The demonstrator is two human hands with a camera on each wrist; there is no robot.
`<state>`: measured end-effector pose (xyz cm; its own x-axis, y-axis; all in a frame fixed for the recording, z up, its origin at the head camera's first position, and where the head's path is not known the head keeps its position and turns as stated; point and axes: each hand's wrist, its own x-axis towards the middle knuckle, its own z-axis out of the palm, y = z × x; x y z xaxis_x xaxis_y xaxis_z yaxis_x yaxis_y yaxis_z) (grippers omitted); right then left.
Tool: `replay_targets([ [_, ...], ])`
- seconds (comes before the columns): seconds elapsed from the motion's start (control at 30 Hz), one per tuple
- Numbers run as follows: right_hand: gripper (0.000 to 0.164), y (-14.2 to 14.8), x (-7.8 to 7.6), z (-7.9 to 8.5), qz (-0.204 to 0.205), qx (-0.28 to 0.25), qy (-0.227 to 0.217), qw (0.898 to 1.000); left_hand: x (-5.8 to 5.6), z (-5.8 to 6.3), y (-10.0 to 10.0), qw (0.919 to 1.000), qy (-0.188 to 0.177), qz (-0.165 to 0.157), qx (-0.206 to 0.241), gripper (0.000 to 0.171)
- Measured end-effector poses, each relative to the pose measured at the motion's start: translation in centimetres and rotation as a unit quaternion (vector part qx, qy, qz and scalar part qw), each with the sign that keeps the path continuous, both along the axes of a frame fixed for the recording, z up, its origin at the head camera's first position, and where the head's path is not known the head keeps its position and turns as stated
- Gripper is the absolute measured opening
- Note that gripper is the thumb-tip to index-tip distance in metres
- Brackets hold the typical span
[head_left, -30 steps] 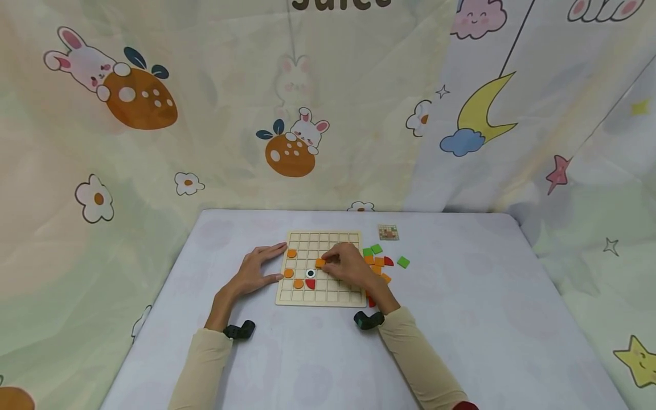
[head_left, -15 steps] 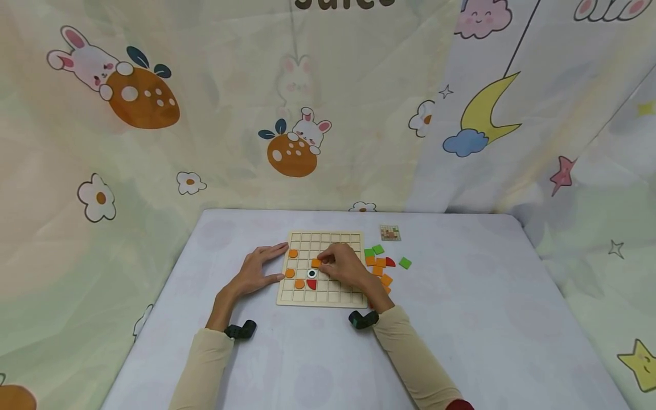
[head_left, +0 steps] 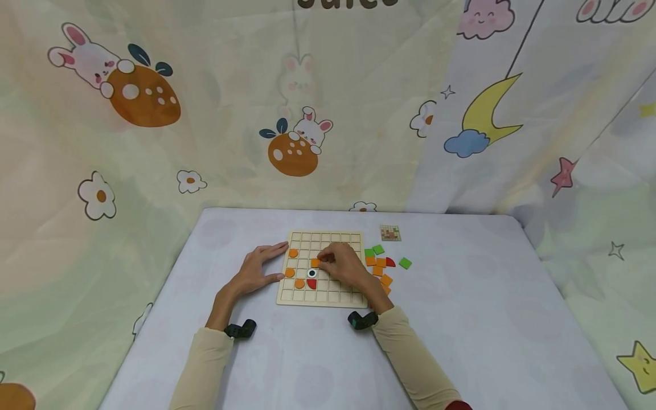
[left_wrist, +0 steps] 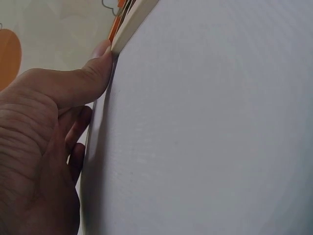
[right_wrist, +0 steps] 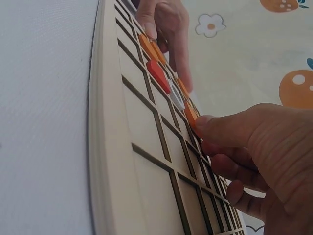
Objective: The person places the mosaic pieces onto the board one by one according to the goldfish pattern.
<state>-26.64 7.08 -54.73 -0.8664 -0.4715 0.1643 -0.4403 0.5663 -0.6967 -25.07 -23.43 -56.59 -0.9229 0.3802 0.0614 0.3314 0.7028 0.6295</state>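
A pale wooden grid board (head_left: pixel 328 295) lies on the table. With thumb and fingertips my right hand (head_left: pixel 347 267) pinches an orange square tile (head_left: pixel 315 263) at a cell near the board's middle; in the right wrist view the tile (right_wrist: pixel 190 115) sits low at the grid. Just below it are a white disc with a black centre (head_left: pixel 312 274) and a red quarter-round piece (head_left: pixel 311 284). Several orange discs (head_left: pixel 299 283) occupy cells toward the left. My left hand (head_left: pixel 251 271), fingers and thumb spread, rests against the board's left edge; its thumb (left_wrist: pixel 83 81) touches that edge.
Right of the board lie loose orange squares (head_left: pixel 377 271), green squares (head_left: pixel 405 263) and a red piece (head_left: pixel 390 262). A small patterned card (head_left: pixel 390 233) lies beyond them. A white cloth covers the table (head_left: pixel 461 285); a printed curtain (head_left: pixel 220 114) hangs behind.
My right hand has moved slightly left with the orange square tile, bringing it above the white disc. The left hand has stayed at the board's edge.
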Motion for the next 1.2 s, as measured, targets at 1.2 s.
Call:
replay_targets([
  [1.2,0.016,0.0,0.1,1.7,-0.014,0.016,-0.006,1.000,0.0,-0.1,0.0,1.0000,0.000,-0.002,-0.001,0.085],
])
